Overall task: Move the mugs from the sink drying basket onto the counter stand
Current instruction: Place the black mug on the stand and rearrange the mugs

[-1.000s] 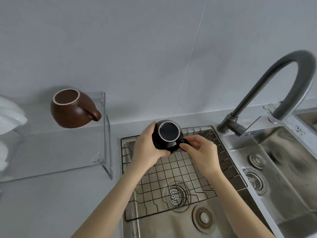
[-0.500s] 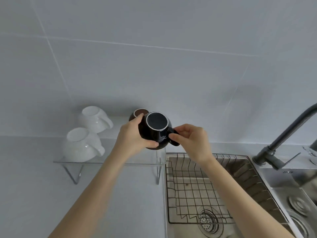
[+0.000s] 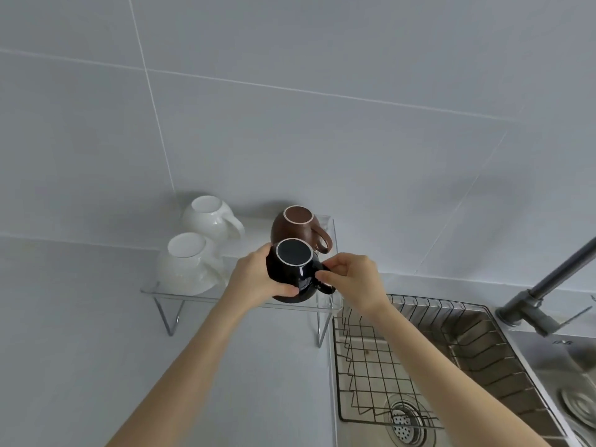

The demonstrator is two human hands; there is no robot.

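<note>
An upside-down black mug (image 3: 295, 272) sits at the front right of the clear counter stand (image 3: 245, 303). My left hand (image 3: 258, 279) wraps its body from the left. My right hand (image 3: 353, 280) pinches its handle from the right. Behind it on the stand a brown mug (image 3: 295, 229) rests upside down. Two white mugs (image 3: 190, 264) (image 3: 209, 219) stand upside down on the stand's left half. The wire drying basket (image 3: 403, 359) in the sink holds no mugs that I can see.
A grey faucet (image 3: 545, 291) rises at the right over a second sink bowl (image 3: 577, 391). The sink drain (image 3: 404, 421) shows through the basket. A tiled wall stands close behind the stand. Grey counter (image 3: 80, 350) spreads to the left.
Both hands carried the black mug up out of the basket and leftward to the stand, in front of the brown mug. My view swung left, revealing the white mugs.
</note>
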